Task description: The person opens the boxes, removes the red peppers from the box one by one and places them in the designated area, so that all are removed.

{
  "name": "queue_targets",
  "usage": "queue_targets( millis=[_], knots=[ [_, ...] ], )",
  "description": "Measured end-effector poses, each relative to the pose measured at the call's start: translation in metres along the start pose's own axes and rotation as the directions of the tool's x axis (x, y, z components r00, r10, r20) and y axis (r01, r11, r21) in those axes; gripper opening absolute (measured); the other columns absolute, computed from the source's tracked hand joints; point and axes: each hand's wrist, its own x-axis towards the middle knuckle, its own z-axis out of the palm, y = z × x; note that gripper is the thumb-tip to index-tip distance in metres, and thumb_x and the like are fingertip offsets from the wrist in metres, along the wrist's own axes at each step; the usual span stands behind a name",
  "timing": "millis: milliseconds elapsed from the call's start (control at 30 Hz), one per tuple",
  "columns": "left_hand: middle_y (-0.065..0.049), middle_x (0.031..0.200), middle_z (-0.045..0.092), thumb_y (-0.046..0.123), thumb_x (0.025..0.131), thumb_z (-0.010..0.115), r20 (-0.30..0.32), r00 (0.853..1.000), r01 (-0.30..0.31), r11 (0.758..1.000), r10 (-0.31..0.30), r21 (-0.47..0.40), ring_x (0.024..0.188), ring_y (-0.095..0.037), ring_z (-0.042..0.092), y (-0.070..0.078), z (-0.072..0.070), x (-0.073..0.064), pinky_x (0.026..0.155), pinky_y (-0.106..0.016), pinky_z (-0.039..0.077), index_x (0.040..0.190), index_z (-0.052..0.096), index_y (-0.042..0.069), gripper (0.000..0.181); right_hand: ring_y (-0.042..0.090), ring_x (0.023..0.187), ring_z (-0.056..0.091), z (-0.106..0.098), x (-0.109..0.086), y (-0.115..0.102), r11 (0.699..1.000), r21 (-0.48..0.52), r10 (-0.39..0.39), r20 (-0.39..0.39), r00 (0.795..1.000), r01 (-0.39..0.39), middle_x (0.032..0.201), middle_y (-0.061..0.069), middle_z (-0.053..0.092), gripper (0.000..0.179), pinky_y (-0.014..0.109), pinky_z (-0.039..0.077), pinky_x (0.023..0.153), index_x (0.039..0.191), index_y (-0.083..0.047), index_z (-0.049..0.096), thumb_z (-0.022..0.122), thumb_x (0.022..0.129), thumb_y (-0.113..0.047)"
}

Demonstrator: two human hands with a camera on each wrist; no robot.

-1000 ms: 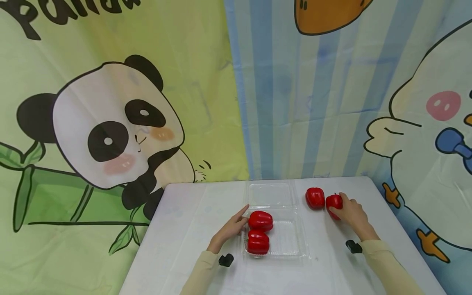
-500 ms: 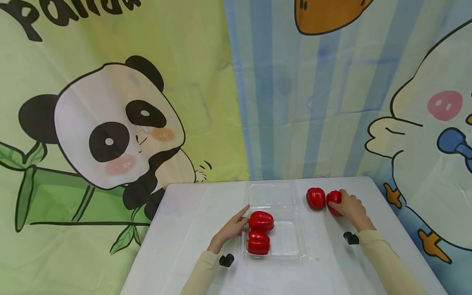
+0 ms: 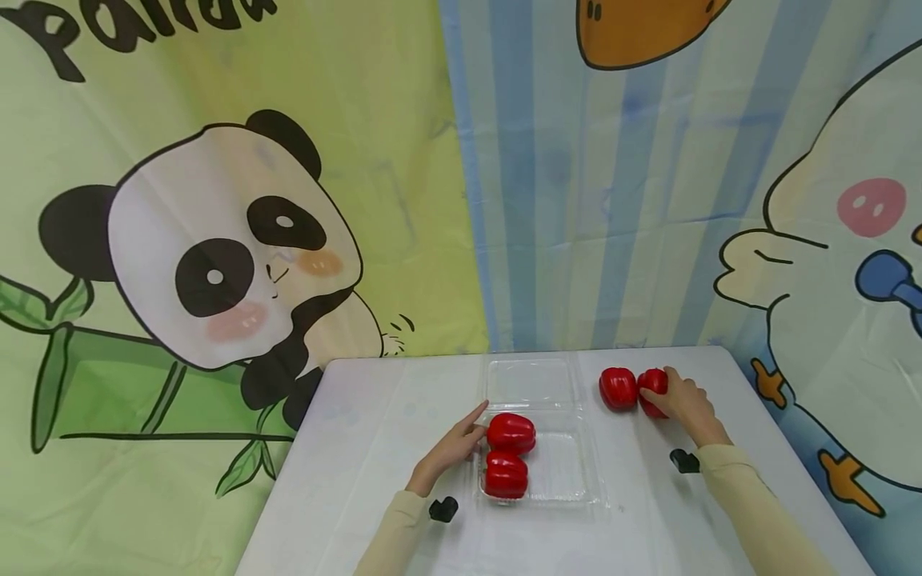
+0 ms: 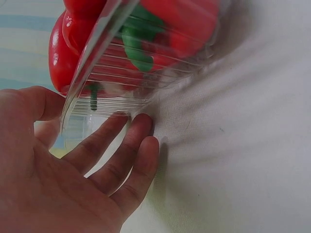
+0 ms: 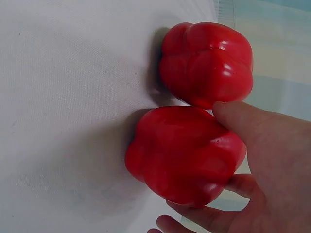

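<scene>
My right hand [image 3: 690, 408] grips a red bell pepper [image 5: 184, 155] on the table, thumb on one side and fingers on the other. Beside it lies another red bell pepper [image 3: 618, 389], very close to the gripped one. Further left an open clear plastic container [image 3: 565, 468] holds two red bell peppers, one [image 3: 511, 433] behind the other [image 3: 506, 474], along its left side. Green stems [image 4: 138, 41] show through the wall in the left wrist view. My left hand [image 3: 448, 450] touches the container's left edge with loosely extended fingers; its thumb lies at the rim.
The container's clear lid [image 3: 529, 382] lies flat behind its base on the white table [image 3: 374, 480]. Behind the table hangs a cartoon-printed curtain [image 3: 547, 200]. Dark wrist-camera pieces [image 3: 442, 510] sit by both wrists.
The right hand has shifted slightly left and away from the body, and the gripped bell pepper has turned or tilted a little. My left hand and the container stay put.
</scene>
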Motion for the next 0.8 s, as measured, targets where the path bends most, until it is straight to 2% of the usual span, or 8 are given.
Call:
queue_targets(
  millis=[200, 800],
  knots=[
    [-0.009, 0.109, 0.066, 0.028, 0.105, 0.047, -0.003, 1.000, -0.007, 1.000, 0.007, -0.003, 0.078, -0.017, 0.057, 0.0009, 0.0001, 0.0004, 0.066, -0.030, 0.050, 0.159, 0.029, 0.030, 0.057, 0.064, 0.122, 0.036, 0.0000, -0.0015, -0.0007, 1.000, -0.018, -0.011, -0.010, 1.000, 0.011, 0.137, 0.046, 0.032, 0.092, 0.070, 0.046, 0.094, 0.150, 0.011, 0.016, 0.068, 0.091, -0.037],
    [-0.010, 0.110, 0.068, 0.022, 0.105, 0.044, -0.002, 1.000, -0.029, 1.000, 0.029, -0.011, 0.075, -0.019, 0.056, 0.0008, 0.0001, -0.0002, 0.062, -0.029, 0.048, 0.160, 0.029, 0.026, 0.057, 0.064, 0.122, 0.034, -0.0040, -0.0073, -0.0046, 0.999, -0.035, -0.011, -0.008, 1.000, 0.011, 0.135, 0.047, 0.030, 0.093, 0.071, 0.044, 0.095, 0.150, 0.012, 0.014, 0.067, 0.092, -0.038]
  ],
)
